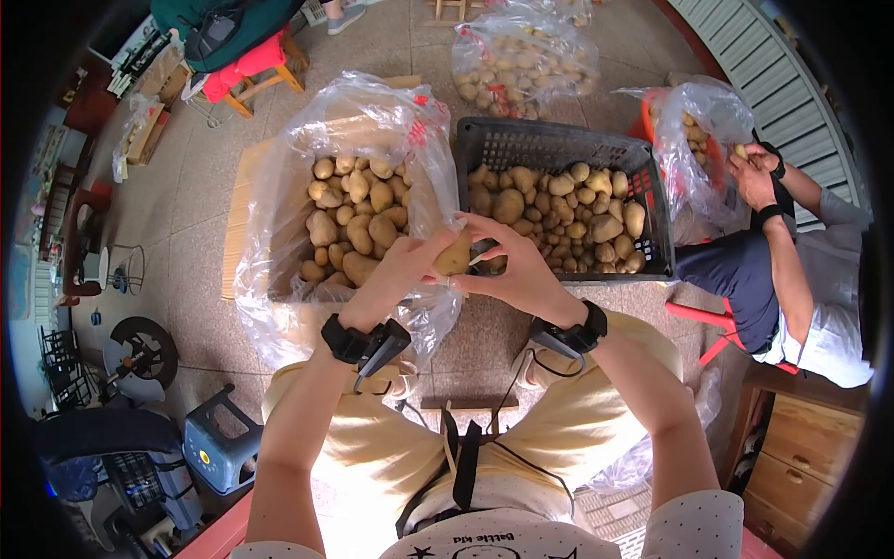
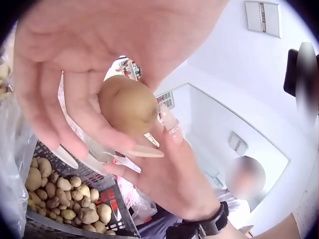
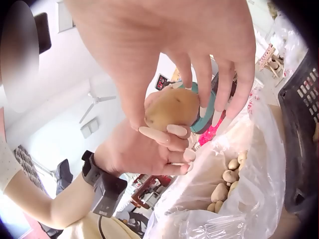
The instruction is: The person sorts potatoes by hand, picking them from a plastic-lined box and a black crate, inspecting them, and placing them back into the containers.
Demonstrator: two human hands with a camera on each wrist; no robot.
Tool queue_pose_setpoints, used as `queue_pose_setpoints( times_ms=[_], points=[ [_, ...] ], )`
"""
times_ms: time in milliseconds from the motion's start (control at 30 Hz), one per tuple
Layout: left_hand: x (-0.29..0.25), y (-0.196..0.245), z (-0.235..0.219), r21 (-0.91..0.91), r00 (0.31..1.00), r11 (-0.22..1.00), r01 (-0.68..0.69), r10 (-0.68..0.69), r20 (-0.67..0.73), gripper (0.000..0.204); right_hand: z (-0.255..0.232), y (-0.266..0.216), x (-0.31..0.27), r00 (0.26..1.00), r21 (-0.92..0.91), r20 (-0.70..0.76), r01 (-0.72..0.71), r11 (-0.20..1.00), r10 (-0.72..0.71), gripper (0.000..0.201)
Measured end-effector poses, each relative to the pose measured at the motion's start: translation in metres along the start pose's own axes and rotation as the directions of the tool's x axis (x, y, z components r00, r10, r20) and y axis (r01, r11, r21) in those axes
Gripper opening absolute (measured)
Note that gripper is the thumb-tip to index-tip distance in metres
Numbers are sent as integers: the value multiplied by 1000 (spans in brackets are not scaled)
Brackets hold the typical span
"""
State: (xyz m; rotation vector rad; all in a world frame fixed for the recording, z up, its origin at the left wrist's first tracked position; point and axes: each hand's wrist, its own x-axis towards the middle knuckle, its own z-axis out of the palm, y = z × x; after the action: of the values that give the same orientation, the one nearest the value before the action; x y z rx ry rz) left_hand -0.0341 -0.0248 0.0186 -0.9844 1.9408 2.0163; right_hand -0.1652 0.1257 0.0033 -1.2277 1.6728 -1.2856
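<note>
A single smooth, yellow-brown potato (image 1: 454, 253) is held up between my two hands, in front of the box and crate. My left hand (image 1: 406, 265) grips it from the left, its fingers curled around the potato (image 2: 128, 104) in the left wrist view. From the other side my right hand (image 1: 523, 276) pinches it; thumb and fingertips touch the potato (image 3: 174, 108) in the right wrist view. Long pale nails show on both hands. Below and beyond the left hand, loose potatoes (image 1: 358, 210) lie in a cardboard box lined with a clear plastic bag (image 1: 265, 242).
A black plastic crate (image 1: 568, 132) of smaller potatoes stands to the right of the box. Farther off are a clear bag of potatoes (image 1: 526, 70) and a red tub (image 1: 649, 119). Another person (image 1: 792, 270) sits at the right, and a blue stool (image 1: 222, 438) stands at the left.
</note>
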Motion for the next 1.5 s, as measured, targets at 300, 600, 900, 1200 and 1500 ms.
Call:
queue_pose_setpoints(
  times_ms=[300, 600, 900, 1200, 1500],
  points=[
    [-3, 0, 4, 17, 991, 993, -120, 121, -62, 56, -2, 11, 7, 946, 278, -28, -304, 911, 324, 49],
    [-1, -5, 14, 646, 608, 454, -613, 794, 19, 52, -9, 0, -1, 777, 560, 271, -608, 563, 568, 64],
    [-2, -8, 18, 733, 701, 486, -475, 713, -19, 54, 1, 12, -1, 758, 565, 314, -633, 528, 572, 69],
    [-11, 6, 7, 793, 892, 566, -226, 448, -66, 51, 1, 2, -2, 700, 429, 384, -712, 555, 602, 82],
    [10, -19, -34, 925, 824, 379, -12, 528, -205, 42, 0, 1, -3, 729, 357, 379, -683, 637, 569, 78]
  ],
)
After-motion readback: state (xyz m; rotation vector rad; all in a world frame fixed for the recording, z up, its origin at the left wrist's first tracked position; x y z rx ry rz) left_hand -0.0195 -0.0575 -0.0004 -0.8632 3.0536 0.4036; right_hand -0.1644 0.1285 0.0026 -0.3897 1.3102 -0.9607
